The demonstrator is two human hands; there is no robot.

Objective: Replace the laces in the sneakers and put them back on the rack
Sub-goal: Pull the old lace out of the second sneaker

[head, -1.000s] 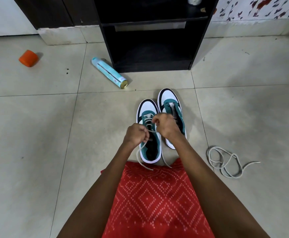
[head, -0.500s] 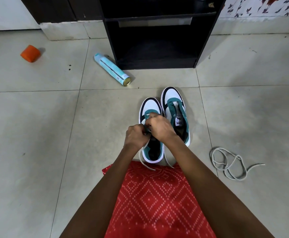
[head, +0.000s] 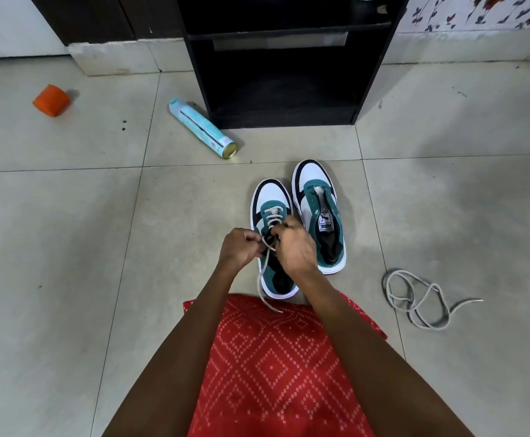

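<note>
I see the left hand (head: 241, 247) and right hand (head: 295, 244) over the near sneaker (head: 271, 200), each grip pinching its white lace (head: 262, 279), threaded only near the toe. 1 end trails onto my red garment (head: 276, 357). The 2nd sneaker (head: 315, 190) stands unlaced just beside, both on the floor (head: 99, 247) before the black rack (head: 282, 115). A loose lace (head: 415, 298) lies apart, right.

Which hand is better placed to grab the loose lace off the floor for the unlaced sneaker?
Right. The loose lace lies right of the unlaced sneaker, on the right hand's side; the left hand would have to cross both sneakers. Both pinch the threaded lace.
</note>
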